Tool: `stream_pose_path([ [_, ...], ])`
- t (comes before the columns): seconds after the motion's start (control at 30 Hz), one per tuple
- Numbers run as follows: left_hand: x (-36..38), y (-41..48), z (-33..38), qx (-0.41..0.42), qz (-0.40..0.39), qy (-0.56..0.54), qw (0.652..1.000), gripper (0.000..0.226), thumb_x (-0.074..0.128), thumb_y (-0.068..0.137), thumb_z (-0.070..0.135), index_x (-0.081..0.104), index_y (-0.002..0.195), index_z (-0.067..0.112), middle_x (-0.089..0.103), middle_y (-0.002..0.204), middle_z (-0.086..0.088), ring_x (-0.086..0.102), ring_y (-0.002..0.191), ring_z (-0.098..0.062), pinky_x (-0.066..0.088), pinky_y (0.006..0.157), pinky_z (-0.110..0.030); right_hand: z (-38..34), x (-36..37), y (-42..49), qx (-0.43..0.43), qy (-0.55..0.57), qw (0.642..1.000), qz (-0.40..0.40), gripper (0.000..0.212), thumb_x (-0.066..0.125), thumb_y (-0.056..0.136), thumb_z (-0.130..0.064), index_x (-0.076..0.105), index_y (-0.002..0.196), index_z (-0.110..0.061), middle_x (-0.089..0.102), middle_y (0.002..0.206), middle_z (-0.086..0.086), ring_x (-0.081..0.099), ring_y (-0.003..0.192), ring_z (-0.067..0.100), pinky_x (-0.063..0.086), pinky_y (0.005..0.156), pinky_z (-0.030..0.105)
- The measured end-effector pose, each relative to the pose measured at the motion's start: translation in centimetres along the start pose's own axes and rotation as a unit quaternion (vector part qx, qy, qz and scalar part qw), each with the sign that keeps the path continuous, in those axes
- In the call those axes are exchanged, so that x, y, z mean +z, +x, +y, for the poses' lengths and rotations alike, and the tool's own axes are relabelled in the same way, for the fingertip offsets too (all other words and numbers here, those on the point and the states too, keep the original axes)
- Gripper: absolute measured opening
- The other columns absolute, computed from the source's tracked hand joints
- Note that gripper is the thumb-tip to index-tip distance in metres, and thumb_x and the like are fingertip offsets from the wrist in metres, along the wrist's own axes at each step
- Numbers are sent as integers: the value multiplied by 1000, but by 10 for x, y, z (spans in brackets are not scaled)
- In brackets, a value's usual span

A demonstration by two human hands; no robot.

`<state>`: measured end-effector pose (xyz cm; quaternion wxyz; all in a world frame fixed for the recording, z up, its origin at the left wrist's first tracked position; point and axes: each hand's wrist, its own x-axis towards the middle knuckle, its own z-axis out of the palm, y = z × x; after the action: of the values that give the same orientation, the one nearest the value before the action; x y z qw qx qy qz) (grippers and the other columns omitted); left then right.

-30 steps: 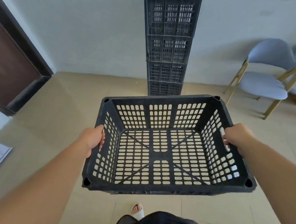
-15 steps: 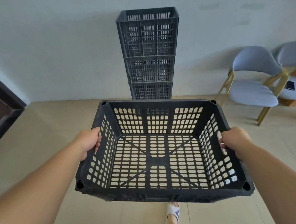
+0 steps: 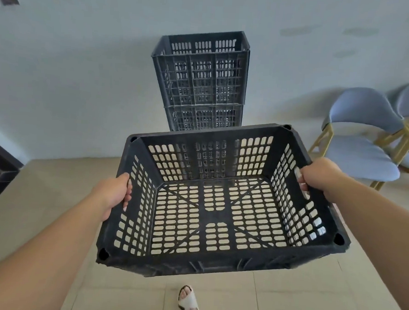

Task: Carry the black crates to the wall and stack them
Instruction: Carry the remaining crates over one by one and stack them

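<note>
Carry step: left hand (image 3: 113,194) and right hand (image 3: 317,177) each grip a side wall of the empty black crate (image 3: 219,203), stack (image 3: 199,80) at wall ahead beyond hands; next likely lift onto its top.

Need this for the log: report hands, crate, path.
Both grip: left hand, right hand on crate sides. Crate held up before the stack at the wall. No obstacle seen.
</note>
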<state>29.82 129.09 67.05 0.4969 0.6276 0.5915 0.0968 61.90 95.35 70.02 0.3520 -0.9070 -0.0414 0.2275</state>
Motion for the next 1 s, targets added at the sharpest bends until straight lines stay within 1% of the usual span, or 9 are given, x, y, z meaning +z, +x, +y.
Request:
stream_pose_path([
  [0.17, -13, 68, 62, 32, -17, 6, 999, 49, 42, 107, 38, 58, 75, 5, 57, 68, -13, 50, 59, -24, 47, 62, -36, -74, 10, 52, 18, -24, 1000, -8, 15, 56, 87, 5, 64, 75, 5, 70, 84, 29, 67, 77, 38, 58, 87, 54],
  [0.33, -44, 130, 134, 47, -49, -1, 998, 48, 43, 107, 37, 59, 75, 5, 59, 67, -13, 54, 60, -25, 50, 65, -37, -157, 12, 92, 15, -23, 1000, -15, 18, 49, 88, 8, 62, 76, 6, 66, 74, 31, 66, 70, 41, 57, 80, 62],
  [0.43, -63, 156, 184, 79, -61, 3, 995, 48, 41, 107, 37, 59, 74, 6, 59, 66, -13, 54, 56, -23, 49, 60, -35, -205, 5, 106, -4, -17, 1000, -6, 16, 49, 89, 6, 62, 80, 6, 66, 74, 28, 64, 66, 37, 59, 71, 52],
  [0.53, -83, 184, 234, 97, -80, -17, 992, 49, 42, 107, 36, 59, 73, 6, 58, 63, -11, 53, 53, -22, 48, 59, -34, -253, -9, 118, -25, 1, 1000, 7, 16, 48, 94, 4, 61, 86, 10, 68, 79, 30, 65, 70, 40, 56, 71, 50],
  [0.67, -102, 214, 306, 135, -86, -45, 986, 47, 43, 108, 35, 62, 78, 4, 60, 68, -12, 54, 53, -20, 50, 56, -32, -316, -38, 136, -61, 11, 998, 25, 15, 52, 100, -1, 57, 98, 13, 71, 92, 34, 66, 58, 32, 58, 49, 37],
  [0.77, -113, 232, 359, 163, -73, -63, 982, 40, 48, 106, 27, 66, 84, 1, 64, 68, -13, 56, 51, -18, 52, 47, -28, -359, -63, 153, -81, 29, 996, 15, 21, 52, 104, -8, 55, 107, 13, 70, 100, 35, 68, 57, 30, 60, 57, 40],
  [0.83, -120, 243, 394, 177, -70, -56, 980, 37, 49, 105, 25, 68, 88, -2, 66, 67, -13, 58, 50, -17, 53, 44, -27, -384, -80, 165, -91, 46, 995, 12, 23, 52, 104, -10, 54, 111, 12, 70, 103, 35, 68, 53, 28, 61, 51, 37],
  [0.9, -126, 254, 429, 185, -69, -56, 979, 35, 50, 105, 22, 69, 92, -6, 68, 69, -15, 59, 51, -18, 54, 44, -27, -407, -98, 178, -104, 55, 993, 6, 25, 52, 104, -12, 54, 113, 11, 71, 102, 33, 68, 52, 27, 60, 47, 34],
  [1.0, -135, 266, 477, 190, -88, -66, 976, 37, 47, 105, 22, 65, 105, -9, 67, 78, -18, 60, 56, -20, 56, 46, -29, -439, -124, 195, -131, 76, 988, -7, 24, 51, 105, -13, 55, 112, 10, 71, 87, 26, 67, 46, 23, 56, 41, 30],
])
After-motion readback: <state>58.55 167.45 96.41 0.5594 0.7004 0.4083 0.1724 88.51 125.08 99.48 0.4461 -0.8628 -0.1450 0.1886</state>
